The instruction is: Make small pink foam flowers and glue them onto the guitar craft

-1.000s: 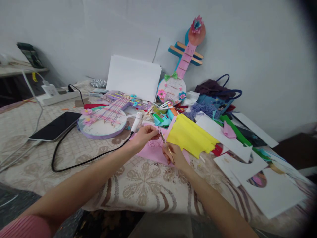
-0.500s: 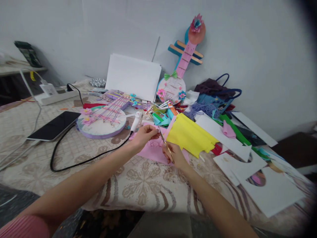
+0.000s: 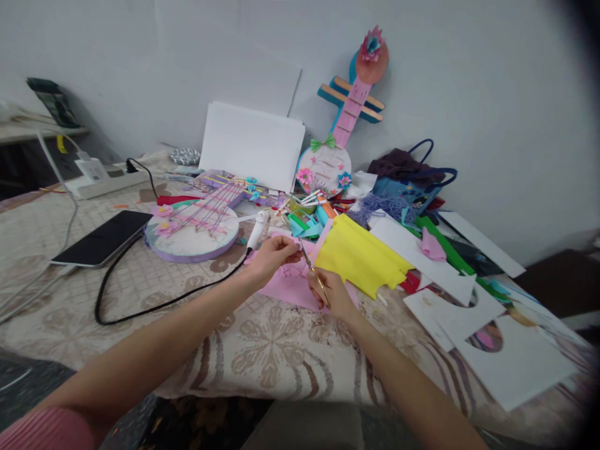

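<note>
My right hand (image 3: 327, 290) is wrapped round a pair of scissors (image 3: 307, 259) with gold handles, its blades pointing up and away from me. Just left of the blades, my left hand (image 3: 280, 253) pinches something at the fingertips that is too small to make out; it looks pale pink. Both hands are over a sheet of pink paper (image 3: 285, 294), on which small pink scraps lie. A yellow sheet of crepe-like paper (image 3: 360, 253) rests to the right of the scissors. Beyond my left hand is a white glue gun (image 3: 255, 232) with a black cord.
A purple-rimmed paper instrument with strings (image 3: 194, 231) lies left, near a black tablet (image 3: 105, 237). A pink and blue instrument (image 3: 349, 119) leans on the wall. White card offcuts (image 3: 515, 356) cover the right side. The cord (image 3: 173, 304) loops beside my left forearm.
</note>
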{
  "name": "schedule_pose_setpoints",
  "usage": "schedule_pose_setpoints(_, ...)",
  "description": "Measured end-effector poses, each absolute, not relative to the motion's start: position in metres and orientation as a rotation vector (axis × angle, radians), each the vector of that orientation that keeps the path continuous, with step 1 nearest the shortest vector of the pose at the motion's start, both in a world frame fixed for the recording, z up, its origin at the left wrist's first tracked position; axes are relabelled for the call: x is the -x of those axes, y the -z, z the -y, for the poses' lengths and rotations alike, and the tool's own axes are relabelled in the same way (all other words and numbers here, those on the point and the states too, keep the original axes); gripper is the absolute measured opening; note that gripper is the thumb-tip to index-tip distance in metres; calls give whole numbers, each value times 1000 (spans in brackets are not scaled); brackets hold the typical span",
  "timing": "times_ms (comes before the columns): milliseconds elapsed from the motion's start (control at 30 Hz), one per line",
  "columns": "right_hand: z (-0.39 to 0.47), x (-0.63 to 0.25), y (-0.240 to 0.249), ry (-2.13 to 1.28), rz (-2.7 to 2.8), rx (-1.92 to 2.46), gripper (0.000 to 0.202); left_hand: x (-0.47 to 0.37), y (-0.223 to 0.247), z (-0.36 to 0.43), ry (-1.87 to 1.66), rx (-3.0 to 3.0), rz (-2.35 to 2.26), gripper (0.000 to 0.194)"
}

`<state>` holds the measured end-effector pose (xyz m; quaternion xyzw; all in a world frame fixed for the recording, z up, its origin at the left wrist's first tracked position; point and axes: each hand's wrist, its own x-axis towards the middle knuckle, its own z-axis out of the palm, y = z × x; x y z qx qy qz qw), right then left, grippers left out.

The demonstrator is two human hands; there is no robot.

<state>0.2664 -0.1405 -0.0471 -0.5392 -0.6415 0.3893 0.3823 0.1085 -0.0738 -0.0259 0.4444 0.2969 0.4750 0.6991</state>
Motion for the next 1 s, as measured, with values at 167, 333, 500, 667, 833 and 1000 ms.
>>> schedule_pose_setpoints(167, 140, -266, 46, -995, 1634, 1385, 33, -108, 26, 73, -1063, -992, -666, 15)
schedule_pose_setpoints(333, 141, -267, 48, -970, 1652, 1407, 33, -108, 26, 73, -1068, -985, -670, 11)
schedule_pose_setpoints(500, 140, -267, 48, -971, 1648, 1411, 32, -108, 25, 72, -1073, -977, -672, 9)
schedule_pose_setpoints(667, 140, -268, 47, -963, 1653, 1414, 32, -107, 25, 71, -1064, -980, -672, 10)
schedule_pose_setpoints(833, 140, -268, 49, -967, 1650, 1411, 34, -105, 23, 69, -1047, -993, -656, 11)
schedule_pose_setpoints(1000, 143, -267, 43, -1124, 1557, 1356, 39, -103, 22, 67, -1017, -1007, -585, 16)
